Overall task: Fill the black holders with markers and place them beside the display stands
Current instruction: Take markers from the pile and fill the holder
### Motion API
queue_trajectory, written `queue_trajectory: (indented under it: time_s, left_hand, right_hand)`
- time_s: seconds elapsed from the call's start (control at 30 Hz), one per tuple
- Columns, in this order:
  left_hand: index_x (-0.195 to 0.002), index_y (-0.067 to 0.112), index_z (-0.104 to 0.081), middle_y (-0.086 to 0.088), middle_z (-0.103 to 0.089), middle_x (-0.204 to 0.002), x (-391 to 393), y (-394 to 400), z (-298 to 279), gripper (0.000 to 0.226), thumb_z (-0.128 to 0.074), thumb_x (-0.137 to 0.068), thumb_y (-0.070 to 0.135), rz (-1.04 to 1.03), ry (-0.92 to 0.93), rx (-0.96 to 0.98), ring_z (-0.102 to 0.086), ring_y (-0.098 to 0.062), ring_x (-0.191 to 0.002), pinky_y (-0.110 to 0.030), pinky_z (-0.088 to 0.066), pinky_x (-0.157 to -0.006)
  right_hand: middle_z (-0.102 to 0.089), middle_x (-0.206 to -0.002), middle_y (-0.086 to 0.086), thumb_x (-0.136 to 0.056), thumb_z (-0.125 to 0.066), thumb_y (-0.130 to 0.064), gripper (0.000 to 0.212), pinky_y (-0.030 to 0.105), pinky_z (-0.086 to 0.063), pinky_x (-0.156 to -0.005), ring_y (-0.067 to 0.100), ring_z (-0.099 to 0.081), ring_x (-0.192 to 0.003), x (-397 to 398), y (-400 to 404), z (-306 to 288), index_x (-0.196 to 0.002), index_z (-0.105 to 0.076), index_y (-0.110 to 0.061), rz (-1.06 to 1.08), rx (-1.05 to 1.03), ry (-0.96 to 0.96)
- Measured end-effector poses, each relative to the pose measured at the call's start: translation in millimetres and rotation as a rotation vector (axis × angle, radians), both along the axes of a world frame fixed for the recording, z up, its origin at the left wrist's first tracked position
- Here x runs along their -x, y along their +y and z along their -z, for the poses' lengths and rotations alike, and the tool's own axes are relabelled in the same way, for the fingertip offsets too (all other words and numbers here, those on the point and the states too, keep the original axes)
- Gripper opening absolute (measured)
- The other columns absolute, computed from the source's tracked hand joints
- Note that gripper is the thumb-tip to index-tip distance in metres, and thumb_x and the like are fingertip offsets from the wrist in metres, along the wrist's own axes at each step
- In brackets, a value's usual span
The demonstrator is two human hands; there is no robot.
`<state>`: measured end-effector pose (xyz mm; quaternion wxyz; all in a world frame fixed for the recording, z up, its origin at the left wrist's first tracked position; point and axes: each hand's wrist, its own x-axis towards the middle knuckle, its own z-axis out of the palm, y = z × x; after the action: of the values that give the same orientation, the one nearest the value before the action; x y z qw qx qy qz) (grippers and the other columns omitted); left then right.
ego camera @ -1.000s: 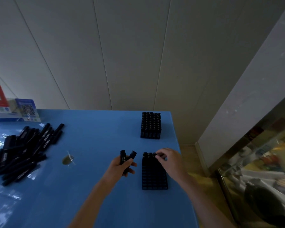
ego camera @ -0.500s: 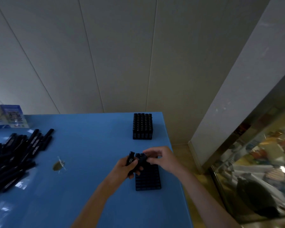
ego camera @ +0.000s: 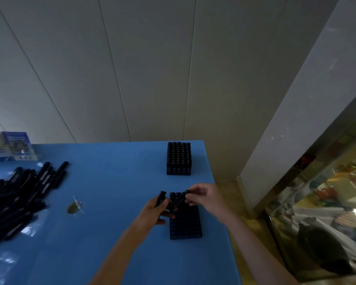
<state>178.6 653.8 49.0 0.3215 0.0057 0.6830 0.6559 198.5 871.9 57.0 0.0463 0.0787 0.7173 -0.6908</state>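
Now we grip spare markers (ego camera: 162, 200) in our left hand (ego camera: 152, 212) so our right hand (ego camera: 206, 197), fingers pinching one marker (ego camera: 178, 200), can feed the near holder (ego camera: 185, 221) at five o'clock on the table (ego camera: 111, 182); the full holder (ego camera: 178, 158) waits at one o'clock; the loose pile (ego camera: 19, 200) lies at nine o'clock.

A black holder (ego camera: 185, 221) lies near the table's right edge, with a few marker caps standing up along its far end. A second black holder (ego camera: 178, 158) sits farther back, packed full of upright markers in neat rows. A loose pile of black markers (ego camera: 19, 194) sprawls at the left, while one marker (ego camera: 178, 199) is held slanted over the near holder and another (ego camera: 161, 199) stands upright just beside it.
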Motion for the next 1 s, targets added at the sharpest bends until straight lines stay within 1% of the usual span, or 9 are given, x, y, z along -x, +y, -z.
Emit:
queue_trajectory:
  time_s: [0.07,0.13,0.23,0.33,0.43,0.57,0.67,0.8,1.0]
  left_hand:
    - [-0.112,0.007,-0.062,-0.007,-0.075,-0.101,3,-4,3,0.024,-0.047,-0.105,0.024,-0.067,-0.011,0.02,-0.071,-0.019,-0.081,-0.027,-0.049,-0.064]
    - [-0.109,0.005,-0.062,-0.007,-0.071,-0.093,5,-11,7,0.023,-0.048,-0.105,0.023,-0.1,-0.016,0.045,-0.063,-0.015,-0.067,-0.024,-0.045,-0.057]
    - [-0.107,0.006,-0.06,-0.007,-0.061,-0.082,11,-19,13,0.017,-0.051,-0.104,0.02,-0.141,-0.026,0.067,-0.044,-0.009,-0.053,-0.02,-0.035,-0.047]
    - [-0.105,0.01,-0.055,-0.008,-0.06,-0.078,19,-26,20,0.007,-0.051,-0.103,0.015,-0.206,-0.015,0.098,-0.039,-0.011,-0.049,-0.02,-0.032,-0.043]
    - [-0.106,0.014,-0.054,-0.008,-0.064,-0.084,22,-34,24,0.006,-0.048,-0.104,0.013,-0.231,0.029,0.123,-0.049,-0.013,-0.055,-0.023,-0.036,-0.048]
    - [-0.111,0.014,-0.062,-0.008,-0.064,-0.094,20,-43,21,0.015,-0.049,-0.104,0.014,-0.184,0.081,0.144,-0.06,-0.013,-0.068,-0.025,-0.042,-0.054]
    - [-0.112,0.016,-0.066,-0.006,-0.062,-0.091,18,-47,20,0.018,-0.051,-0.103,0.013,-0.169,0.11,0.153,-0.062,-0.012,-0.068,-0.024,-0.043,-0.054]
    - [-0.114,0.018,-0.068,-0.004,-0.066,-0.09,15,-49,18,0.02,-0.052,-0.102,0.012,-0.15,0.167,0.193,-0.064,-0.011,-0.07,-0.024,-0.043,-0.052]
    - [-0.109,0.011,-0.061,-0.005,-0.075,-0.091,14,-49,21,0.01,-0.059,-0.099,0.011,-0.181,0.184,0.193,-0.067,-0.016,-0.073,-0.028,-0.046,-0.054]
  right_hand:
    - [-0.075,-0.086,0.013,-0.084,-0.072,0.002,0.011,0.029,-0.06,-0.068,0.026,-0.074,-0.077,1,5,3,-0.093,-0.071,-0.005,0.077,0.003,0.003]
    - [-0.076,-0.083,0.008,-0.087,-0.068,0.002,0.014,0.029,-0.06,-0.07,0.025,-0.073,-0.076,2,13,6,-0.092,-0.072,-0.011,0.096,-0.047,0.024]
    - [-0.074,-0.08,0.003,-0.089,-0.068,-0.001,0.019,0.025,-0.059,-0.071,0.018,-0.071,-0.075,4,21,10,-0.09,-0.073,-0.019,0.082,-0.223,0.056]
    - [-0.074,-0.081,0.0,-0.088,-0.071,-0.006,0.013,0.021,-0.056,-0.071,0.012,-0.069,-0.072,5,26,14,-0.093,-0.074,-0.018,0.059,-0.408,0.073]
    - [-0.073,-0.086,-0.008,-0.087,-0.073,-0.012,0.012,0.017,-0.053,-0.075,0.003,-0.067,-0.079,6,26,19,-0.097,-0.075,-0.018,0.016,-0.543,0.102]
    - [-0.071,-0.086,-0.012,-0.088,-0.072,-0.013,0.008,0.012,-0.05,-0.075,-0.002,-0.065,-0.083,5,21,20,-0.094,-0.073,-0.018,-0.023,-0.651,0.142]
    - [-0.07,-0.085,-0.012,-0.087,-0.073,-0.012,0.01,0.009,-0.049,-0.073,-0.005,-0.064,-0.083,4,18,23,-0.094,-0.072,-0.018,-0.044,-0.706,0.162]
    - [-0.071,-0.086,-0.014,-0.085,-0.075,-0.013,0.013,0.011,-0.052,-0.076,-0.003,-0.066,-0.081,5,15,30,-0.096,-0.074,-0.018,-0.049,-0.754,0.186]
    - [-0.064,-0.08,-0.022,-0.085,-0.076,-0.013,0.013,0.009,-0.049,-0.072,-0.006,-0.064,-0.079,0,12,43,-0.096,-0.074,-0.02,-0.065,-0.795,0.186]
